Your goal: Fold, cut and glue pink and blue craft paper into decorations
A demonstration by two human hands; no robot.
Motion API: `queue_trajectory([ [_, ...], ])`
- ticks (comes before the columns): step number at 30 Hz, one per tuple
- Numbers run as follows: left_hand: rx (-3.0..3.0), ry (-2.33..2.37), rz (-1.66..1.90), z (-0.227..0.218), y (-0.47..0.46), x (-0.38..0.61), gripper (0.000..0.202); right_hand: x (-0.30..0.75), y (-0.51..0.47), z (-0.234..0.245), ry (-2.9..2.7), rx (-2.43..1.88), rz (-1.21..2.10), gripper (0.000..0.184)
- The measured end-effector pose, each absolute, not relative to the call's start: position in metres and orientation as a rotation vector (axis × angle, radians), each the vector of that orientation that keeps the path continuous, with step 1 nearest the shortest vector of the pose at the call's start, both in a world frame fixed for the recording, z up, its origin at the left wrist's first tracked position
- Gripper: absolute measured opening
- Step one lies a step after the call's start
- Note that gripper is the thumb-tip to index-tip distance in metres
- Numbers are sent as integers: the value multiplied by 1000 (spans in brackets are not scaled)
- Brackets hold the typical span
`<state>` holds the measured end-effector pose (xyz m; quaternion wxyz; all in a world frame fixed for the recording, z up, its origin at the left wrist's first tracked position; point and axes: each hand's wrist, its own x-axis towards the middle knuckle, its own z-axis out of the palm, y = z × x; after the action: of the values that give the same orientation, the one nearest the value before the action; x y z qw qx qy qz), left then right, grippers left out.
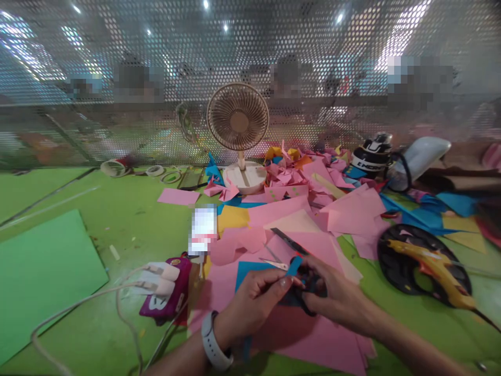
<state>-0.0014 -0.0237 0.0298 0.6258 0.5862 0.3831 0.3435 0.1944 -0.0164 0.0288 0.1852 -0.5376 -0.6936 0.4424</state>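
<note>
Head view: left grip pinches a little blue paper strip, right grip wraps the scissors just beside it, so one careless snip could nick skin, imo.

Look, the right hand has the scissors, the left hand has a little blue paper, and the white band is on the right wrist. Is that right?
Not quite: the white band is on the left wrist, as the head view shows. The rest is right: the right hand holds the scissors and the left hand holds a little blue paper.
</note>
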Motion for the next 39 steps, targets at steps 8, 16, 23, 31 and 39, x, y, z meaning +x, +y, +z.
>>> queue_trajectory([
  [8,972,1023,847,34,-14,-1,30,201,3,17,-1532,-1443,1635,41],
  [16,798,1028,830,28,-8,-2,26,206,5,32,-1535,-1325,1843,45],
  [23,725,966,865,18,-8,-4,27,210,8,29,-1591,-1339,1877,43],
  [31,667,933,917,18,-12,-7,27,209,8,36,-1653,-1351,1919,42],
  [39,715,1014,932,16,-11,-9,27,213,-1,39,-1669,-1442,2008,41],
])
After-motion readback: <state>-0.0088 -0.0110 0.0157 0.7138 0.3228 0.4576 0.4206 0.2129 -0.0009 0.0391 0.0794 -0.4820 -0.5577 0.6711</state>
